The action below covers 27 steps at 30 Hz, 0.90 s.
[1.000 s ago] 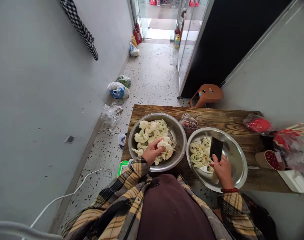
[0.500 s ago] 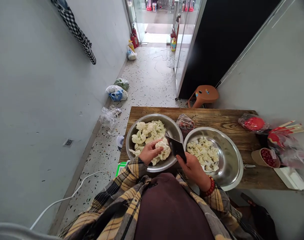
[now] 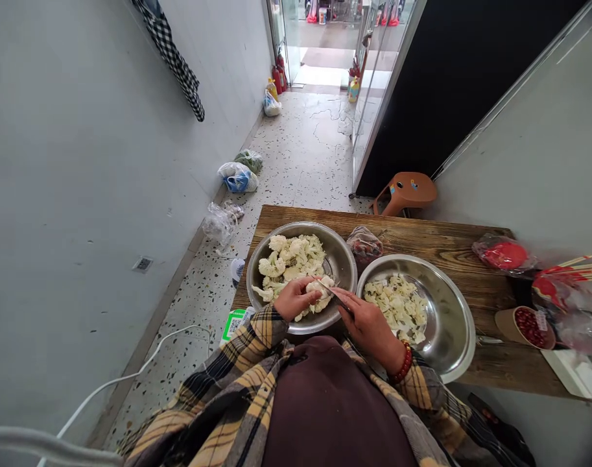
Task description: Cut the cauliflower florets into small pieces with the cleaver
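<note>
Over the left steel bowl [image 3: 343,256], my left hand [image 3: 296,299] grips a piece of cauliflower [image 3: 317,289]. My right hand [image 3: 371,324], a red bead bracelet at its wrist, is closed on a knife [image 3: 343,301]. The dark blade is seen nearly edge-on, its tip at the cauliflower beside my left fingers. Large cauliflower pieces [image 3: 296,254] fill much of the left bowl. Small cut florets [image 3: 397,303] lie in the left part of the right steel bowl [image 3: 446,318]. My fingers partly hide the held piece and the knife's handle.
Both bowls stand on a wooden table [image 3: 441,243]. A bagged dark red item [image 3: 364,245] sits between them at the back. To the right are a paper tub of red pieces [image 3: 532,326] and skewers [image 3: 575,267]. An orange stool [image 3: 410,189] stands behind the table; bags [image 3: 240,176] line the left wall.
The knife has come left onto the cauliflower and turned from showing its flat side to nearly edge-on. My right hand moved closer to my left. The whole view shifted slightly.
</note>
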Available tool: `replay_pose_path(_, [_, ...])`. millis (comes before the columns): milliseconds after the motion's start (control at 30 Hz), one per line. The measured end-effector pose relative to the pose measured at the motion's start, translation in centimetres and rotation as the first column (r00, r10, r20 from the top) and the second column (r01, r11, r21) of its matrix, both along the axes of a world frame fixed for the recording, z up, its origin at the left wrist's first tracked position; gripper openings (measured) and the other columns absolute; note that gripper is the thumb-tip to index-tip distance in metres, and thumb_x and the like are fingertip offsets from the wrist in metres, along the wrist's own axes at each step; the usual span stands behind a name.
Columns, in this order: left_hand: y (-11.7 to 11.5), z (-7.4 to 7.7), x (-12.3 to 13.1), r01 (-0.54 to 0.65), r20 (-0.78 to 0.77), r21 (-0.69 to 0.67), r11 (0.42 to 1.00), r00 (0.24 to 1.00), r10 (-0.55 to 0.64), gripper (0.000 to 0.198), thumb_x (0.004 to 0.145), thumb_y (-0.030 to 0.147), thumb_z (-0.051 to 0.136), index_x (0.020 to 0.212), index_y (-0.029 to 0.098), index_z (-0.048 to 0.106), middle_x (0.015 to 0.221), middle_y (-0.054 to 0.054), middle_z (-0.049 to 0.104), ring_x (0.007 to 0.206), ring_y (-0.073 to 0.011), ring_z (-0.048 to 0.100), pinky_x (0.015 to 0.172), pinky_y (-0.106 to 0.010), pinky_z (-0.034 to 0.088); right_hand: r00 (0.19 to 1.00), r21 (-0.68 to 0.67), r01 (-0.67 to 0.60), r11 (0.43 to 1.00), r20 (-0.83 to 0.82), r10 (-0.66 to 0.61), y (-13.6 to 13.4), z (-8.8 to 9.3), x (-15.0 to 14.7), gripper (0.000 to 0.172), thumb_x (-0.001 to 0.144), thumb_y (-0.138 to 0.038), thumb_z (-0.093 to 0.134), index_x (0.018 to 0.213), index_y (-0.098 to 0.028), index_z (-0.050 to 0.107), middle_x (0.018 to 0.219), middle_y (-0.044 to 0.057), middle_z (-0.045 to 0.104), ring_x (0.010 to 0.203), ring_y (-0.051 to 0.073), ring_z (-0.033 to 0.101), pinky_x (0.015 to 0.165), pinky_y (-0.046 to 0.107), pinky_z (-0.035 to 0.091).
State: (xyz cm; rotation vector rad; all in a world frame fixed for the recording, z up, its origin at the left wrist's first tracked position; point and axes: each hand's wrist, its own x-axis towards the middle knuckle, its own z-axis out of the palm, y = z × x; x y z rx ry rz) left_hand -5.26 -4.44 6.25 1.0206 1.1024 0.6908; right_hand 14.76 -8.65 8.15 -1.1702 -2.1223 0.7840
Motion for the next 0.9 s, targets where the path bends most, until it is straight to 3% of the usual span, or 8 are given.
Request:
replay_pose_path(133, [0.0, 0.5, 0.5, -0.029, -0.043, 0.026, 0.999, 0.999, 0.03, 0.047, 0.065, 0.033, 0.073, 0.107, 0.013, 0.068, 0.055, 0.003, 0.054, 0.051, -0.0095, 0.043, 0.05, -0.02, 0.035, 0.999, -0.048, 0.023, 0.999, 0.028, -0.022, -0.5, -0.3, 0.3, 0.039, 0.093, -0.018, 0.04, 0.131, -0.023, 0.05, 0.13, 0.007, 0.057, 0.117, 0.018, 0.056, 0.097, 0.035, 0.048])
replay_pose_path(300, [-0.2, 0.8, 0.8, -0.025, -0.118, 0.119, 0.993, 0.992, 0.039, 0.03, 0.066, 0.036, 0.07, 0.087, 0.015, 0.072, 0.056, 0.001, 0.052, 0.052, -0.011, 0.041, 0.05, -0.021, 0.034, 0.995, -0.092, 0.089, 0.992, -0.027, -0.092, -0.8, -0.5, -0.1, 0.039, 0.091, -0.017, 0.041, 0.127, -0.023, 0.054, 0.124, 0.009, 0.061, 0.113, 0.021, 0.058, 0.096, 0.036, 0.048])
replay_pose_path(400, [0.0, 1.0, 0.5, -0.018, -0.145, 0.178, 0.984, 0.989, 0.044, 0.031, 0.065, 0.042, 0.069, 0.083, 0.017, 0.072, 0.055, 0.001, 0.051, 0.054, -0.013, 0.043, 0.052, -0.023, 0.037, 0.992, -0.112, 0.06, 0.992, -0.102, -0.071, -0.5, -0.5, -0.3, 0.041, 0.09, -0.016, 0.041, 0.128, -0.026, 0.053, 0.124, 0.008, 0.06, 0.114, 0.019, 0.058, 0.095, 0.032, 0.048])
replay_pose_path(567, [0.4, 1.4, 0.1, 0.035, -0.213, 0.206, 0.978, 0.977, 0.01, 0.039, 0.062, 0.051, 0.068, 0.087, 0.021, 0.072, 0.056, 0.001, 0.051, 0.054, -0.014, 0.043, 0.053, -0.025, 0.038, 0.997, -0.111, 0.001, 0.994, -0.072, -0.009, 0.0, -1.3, -0.6, 0.039, 0.088, -0.017, 0.043, 0.123, -0.028, 0.057, 0.122, 0.006, 0.062, 0.106, 0.02, 0.062, 0.09, 0.031, 0.051])
replay_pose_path(767, [-0.9, -0.6, 0.4, -0.011, -0.184, 0.131, 0.991, 0.982, 0.036, 0.056, 0.061, 0.062, 0.064, 0.098, 0.02, 0.07, 0.048, 0.002, 0.043, 0.049, -0.0145, 0.04, 0.048, -0.027, 0.036, 0.989, -0.096, 0.043, 0.994, -0.134, -0.056, -0.1, -2.7, -1.5, 0.041, 0.086, -0.015, 0.042, 0.121, -0.028, 0.057, 0.121, 0.006, 0.061, 0.109, 0.019, 0.061, 0.091, 0.03, 0.05])
replay_pose_path(900, [-1.0, -1.4, 0.0, -0.003, -0.185, 0.151, 0.989, 0.982, 0.031, 0.051, 0.063, 0.059, 0.064, 0.096, 0.021, 0.07, 0.049, 0.002, 0.044, 0.048, -0.0139, 0.04, 0.048, -0.026, 0.035, 0.989, -0.121, 0.048, 0.991, -0.13, -0.064, -0.4, -2.5, -1.5, 0.044, 0.083, -0.014, 0.044, 0.122, -0.031, 0.056, 0.12, 0.004, 0.061, 0.106, 0.019, 0.061, 0.088, 0.029, 0.051])
